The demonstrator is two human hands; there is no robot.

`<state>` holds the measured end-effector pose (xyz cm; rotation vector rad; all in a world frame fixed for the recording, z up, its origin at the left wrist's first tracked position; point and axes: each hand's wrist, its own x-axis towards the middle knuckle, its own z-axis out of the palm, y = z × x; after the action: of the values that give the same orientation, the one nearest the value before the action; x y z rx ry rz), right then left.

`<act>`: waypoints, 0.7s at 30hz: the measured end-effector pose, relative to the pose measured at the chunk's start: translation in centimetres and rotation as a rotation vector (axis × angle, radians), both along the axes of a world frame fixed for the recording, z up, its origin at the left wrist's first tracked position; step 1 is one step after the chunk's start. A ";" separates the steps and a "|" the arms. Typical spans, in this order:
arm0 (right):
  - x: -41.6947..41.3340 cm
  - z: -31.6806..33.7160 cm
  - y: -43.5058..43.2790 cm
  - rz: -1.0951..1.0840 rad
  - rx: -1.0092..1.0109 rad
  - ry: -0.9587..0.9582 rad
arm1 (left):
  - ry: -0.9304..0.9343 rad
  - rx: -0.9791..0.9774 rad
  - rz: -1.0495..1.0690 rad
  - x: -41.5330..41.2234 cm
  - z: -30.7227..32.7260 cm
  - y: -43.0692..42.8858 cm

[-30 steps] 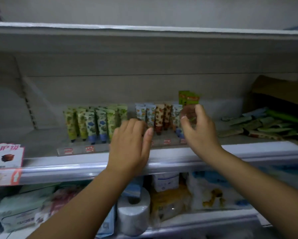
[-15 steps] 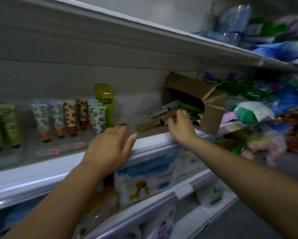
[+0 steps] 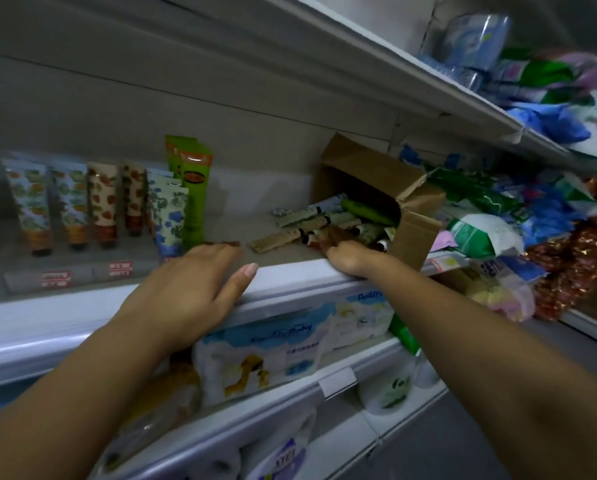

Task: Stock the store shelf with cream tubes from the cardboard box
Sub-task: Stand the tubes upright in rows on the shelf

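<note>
The person stands close to the shelf [image 3: 290,271], both bare arms stretched out over its pale front rail. The left hand [image 3: 193,285] lies flat on that rail, palm down, its fingers [image 3: 221,249] spread loosely apart and holding nothing. The right hand [image 3: 345,259] has reached further along to the right, into the heap of cream tubes [image 3: 311,226] that spills from the cardboard box [image 3: 376,174]. Its fingers are curled down among the tubes and seem to be closing on a brownish one, though the blur keeps me from telling whether they grip it.

The box lies tipped on its side on the shelf, its open mouth facing left, one flap torn and hanging at the front. Tubes lie flat in a loose pile, partly inside the box and partly on the bare shelf just before it.

To the left, well apart from the pile, a row of standing tubes [image 3: 99,202] with fruit and flower prints is set upright behind small price tags [image 3: 119,268], with a taller green tube [image 3: 195,188] at its right end. Packs of baby wipes [image 3: 283,344] fill the shelf below.
</note>
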<state>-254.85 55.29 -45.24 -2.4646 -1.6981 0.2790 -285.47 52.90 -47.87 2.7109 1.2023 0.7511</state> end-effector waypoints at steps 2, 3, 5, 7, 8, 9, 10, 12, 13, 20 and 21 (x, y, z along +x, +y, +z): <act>-0.8 -0.2 0.2 0.043 0.003 0.009 | -0.021 -0.002 -0.009 -0.2 -0.2 0.1; -1.1 -0.3 0.0 0.053 -0.012 0.026 | -0.022 -0.009 -0.018 -0.2 -0.2 0.3; -1.9 -0.2 -0.3 0.083 -0.001 0.074 | -0.026 -0.034 -0.016 -0.3 -0.3 0.4; -2.5 0.0 -0.3 0.114 0.116 0.146 | -0.019 -0.050 -0.009 -0.2 -0.2 0.3; -2.8 0.2 -0.1 0.136 0.205 0.160 | -0.018 -0.056 -0.005 -0.2 -0.1 0.2; -2.9 0.5 0.2 0.151 0.288 0.147 | -0.021 -0.059 -0.003 -0.1 0.0 0.0; -2.7 0.7 1.0 0.150 0.328 0.112 | -0.026 -0.064 -0.001 -0.2 0.1 -0.1; -2.0 1.2 2.8 0.092 0.301 0.024 | -0.044 -0.073 0.005 -0.2 0.3 -0.3; -1.7 1.5 3.5 0.059 0.243 -0.014 | -0.054 -0.068 0.009 -0.2 0.4 -0.3; -2.3 0.5 3.6 0.058 0.092 -0.030 | -0.112 -0.030 0.011 -0.2 0.2 -0.4; -2.6 0.5 3.1 0.064 0.113 0.027 | -0.129 -0.037 0.011 -0.2 0.2 -0.4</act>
<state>-257.41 58.35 -44.79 -2.3198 -1.7342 0.2163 -285.65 52.55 -47.66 2.5839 1.1912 0.8816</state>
